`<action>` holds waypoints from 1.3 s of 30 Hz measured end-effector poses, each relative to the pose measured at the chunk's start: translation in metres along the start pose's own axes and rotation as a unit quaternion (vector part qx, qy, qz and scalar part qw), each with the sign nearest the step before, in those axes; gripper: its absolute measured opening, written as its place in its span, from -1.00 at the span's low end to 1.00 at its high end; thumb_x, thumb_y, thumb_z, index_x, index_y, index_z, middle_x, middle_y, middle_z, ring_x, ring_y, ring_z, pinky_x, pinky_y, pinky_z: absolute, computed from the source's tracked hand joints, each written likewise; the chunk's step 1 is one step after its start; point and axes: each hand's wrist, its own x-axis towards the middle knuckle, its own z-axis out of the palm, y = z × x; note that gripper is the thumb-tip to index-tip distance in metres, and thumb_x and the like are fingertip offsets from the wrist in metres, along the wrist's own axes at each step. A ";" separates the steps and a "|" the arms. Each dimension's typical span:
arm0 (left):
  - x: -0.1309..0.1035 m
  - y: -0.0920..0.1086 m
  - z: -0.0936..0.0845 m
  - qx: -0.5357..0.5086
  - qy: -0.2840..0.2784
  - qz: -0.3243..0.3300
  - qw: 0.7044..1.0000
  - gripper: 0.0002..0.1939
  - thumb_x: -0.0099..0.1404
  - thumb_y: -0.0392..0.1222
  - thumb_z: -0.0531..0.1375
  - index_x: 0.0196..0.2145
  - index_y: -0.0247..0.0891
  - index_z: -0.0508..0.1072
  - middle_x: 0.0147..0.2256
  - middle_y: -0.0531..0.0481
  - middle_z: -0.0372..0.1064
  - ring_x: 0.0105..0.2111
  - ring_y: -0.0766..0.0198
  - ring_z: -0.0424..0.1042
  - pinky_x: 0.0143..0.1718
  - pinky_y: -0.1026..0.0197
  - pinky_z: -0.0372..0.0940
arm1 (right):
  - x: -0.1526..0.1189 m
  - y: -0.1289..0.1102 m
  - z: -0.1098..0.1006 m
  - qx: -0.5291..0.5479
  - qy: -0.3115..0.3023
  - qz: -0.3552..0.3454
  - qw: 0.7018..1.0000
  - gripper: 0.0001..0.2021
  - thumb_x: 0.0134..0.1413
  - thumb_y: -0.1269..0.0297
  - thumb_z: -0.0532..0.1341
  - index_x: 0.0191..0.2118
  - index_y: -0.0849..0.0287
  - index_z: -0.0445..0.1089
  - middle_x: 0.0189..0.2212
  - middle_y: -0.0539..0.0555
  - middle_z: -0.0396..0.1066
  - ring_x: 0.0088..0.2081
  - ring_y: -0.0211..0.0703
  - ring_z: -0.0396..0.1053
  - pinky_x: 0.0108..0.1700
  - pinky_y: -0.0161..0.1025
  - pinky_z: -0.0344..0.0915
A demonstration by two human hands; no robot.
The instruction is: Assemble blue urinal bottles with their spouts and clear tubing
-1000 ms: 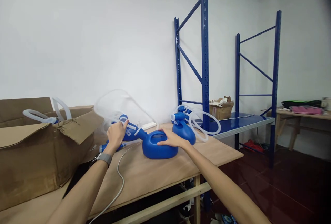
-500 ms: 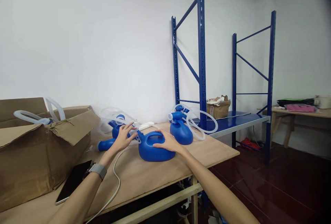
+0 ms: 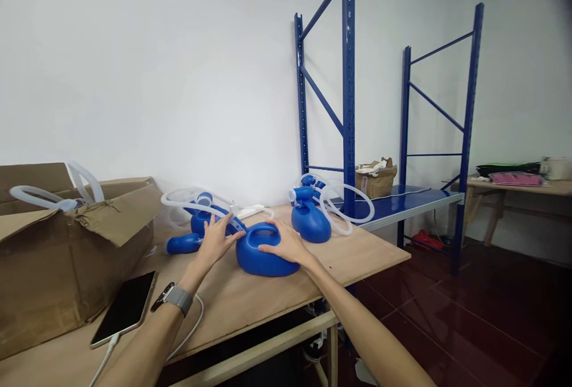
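Note:
A blue plastic urinal bottle (image 3: 267,262) with a moulded handle stands upright on the wooden table, its neck pointing left. My right hand (image 3: 288,242) is wrapped over its right side, thumb in front near the handle opening. My left hand (image 3: 218,241) is at the neck, which runs between thumb and fingers; the thumb tip touches the bottle near the spout. A clear hose (image 3: 187,203) loops leftward behind the left hand. Behind that hand are another blue bottle (image 3: 199,220) and a blue tubular piece (image 3: 182,244), both partly hidden.
Another blue bottle (image 3: 311,223) with coiled hose stands to the right. An open cardboard box (image 3: 40,279) with hoses sits at left, beside a phone (image 3: 125,308) and white cable (image 3: 107,351). The table's edge (image 3: 375,271) and a blue rack post (image 3: 348,107) are at right.
The view has shifted slightly. My left thumb has come closer against the bottle's neck, and the hose now shows looping left. My right hand keeps its hold on the bottle.

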 end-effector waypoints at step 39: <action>-0.001 -0.007 -0.076 -0.215 -0.215 0.007 0.952 -0.24 0.25 0.35 0.17 0.25 -0.15 0.43 0.21 -0.17 0.42 0.02 -0.10 0.49 0.05 -0.04 0.41 | -0.004 0.019 -0.011 0.127 -0.055 -0.080 0.987 -0.51 0.17 0.35 0.17 0.22 0.08 0.41 0.18 0.08 0.46 0.20 0.02 0.41 0.31 0.01 0.23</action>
